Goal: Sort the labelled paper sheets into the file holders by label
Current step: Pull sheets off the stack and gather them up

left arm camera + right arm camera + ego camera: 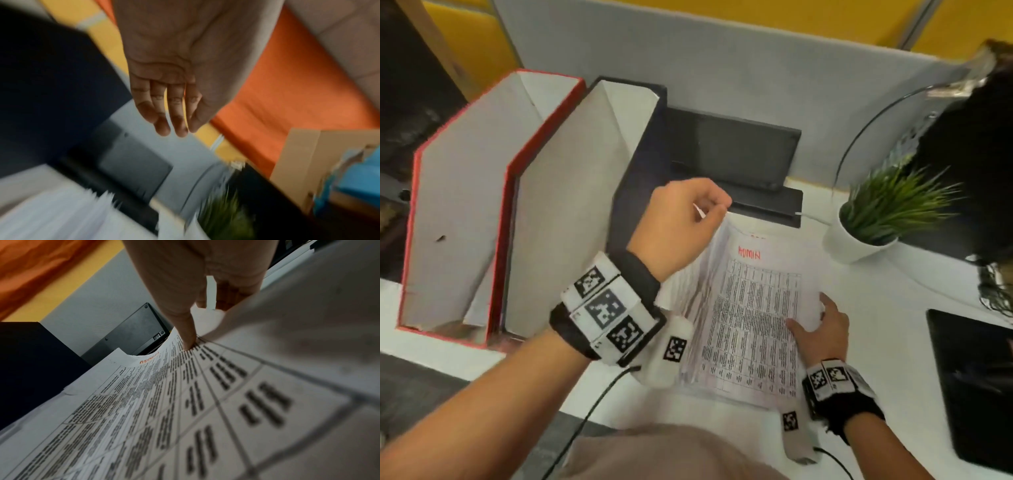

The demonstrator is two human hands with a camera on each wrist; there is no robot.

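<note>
A stack of printed table sheets [753, 325] lies on the white desk [887, 329]; the top sheet has ADMIN [749, 254] written in red. My right hand [812, 320] pinches the top sheet's right edge. In the right wrist view its thumb [188, 340] presses on the sheet [164, 402] and the fingers curl under the lifted edge. My left hand [714, 209] hovers over the stack's far left corner. The blurred left wrist view shows its fingers [168, 121] fairly straight with nothing between them. A red-edged file holder [465, 205] and a black one [571, 205] stand at the left.
A potted green plant [873, 219] stands to the right of the stack. A black device [739, 154] leans on the grey partition behind it. A black pad [976, 394] lies at the desk's right edge. Wrist cables hang near my body.
</note>
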